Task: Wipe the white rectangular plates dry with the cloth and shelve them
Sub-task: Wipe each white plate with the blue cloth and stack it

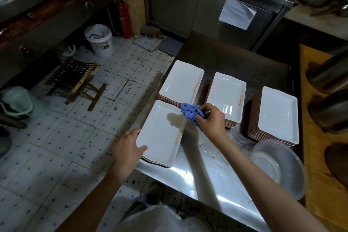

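Several stacks of white rectangular plates stand on a steel table [197, 179]. The nearest stack [162, 133] sits at the table's left edge, and my left hand [127, 149] grips the near left corner of its top plate, thumb on the rim. My right hand [211, 118] holds a bunched blue cloth [190, 112] just above that plate's far right corner. A second stack [181, 83] stands behind, a third [227, 96] partly behind my right hand, and a tall fourth [277, 115] at the right.
A clear plastic basin [278, 167] lies on the table's near right, with water drops beside it. Steel pots [331, 113] stand on a wooden counter at right. On the tiled floor to the left are a folding stool [75, 79], a white bucket [99, 41] and a green pail [17, 101].
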